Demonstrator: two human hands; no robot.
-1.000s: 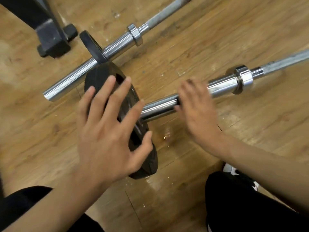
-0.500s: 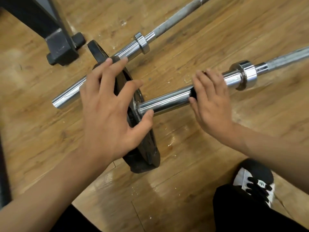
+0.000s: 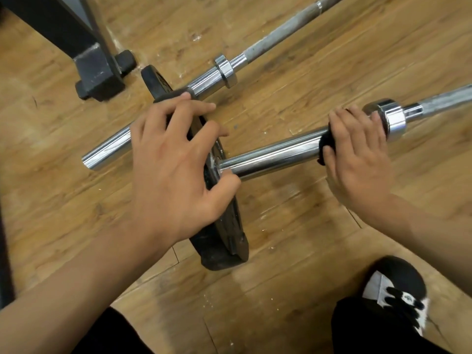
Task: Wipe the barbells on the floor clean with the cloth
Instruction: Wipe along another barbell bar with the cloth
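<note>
The near barbell's chrome sleeve [image 3: 270, 154] lies across the wooden floor, with a black weight plate [image 3: 222, 238] on its end. My left hand [image 3: 176, 164] grips the plate's rim, fingers over the top and thumb by the sleeve. My right hand [image 3: 357, 157] wraps a dark cloth [image 3: 323, 145] around the sleeve, right beside the chrome collar [image 3: 393, 118]. A second barbell [image 3: 209, 80] lies behind, its sleeve partly hidden by my left hand and carrying a smaller black plate [image 3: 153, 80].
A black metal rack foot [image 3: 97, 72] stands at the upper left, close to the far barbell's plate. My black-and-white shoe [image 3: 393, 290] and dark trouser legs are at the bottom. Wooden floor surrounds the bars.
My right hand has slid along the sleeve from near the plate to the collar. My left hand has gone from spread flat against the plate to gripping its rim.
</note>
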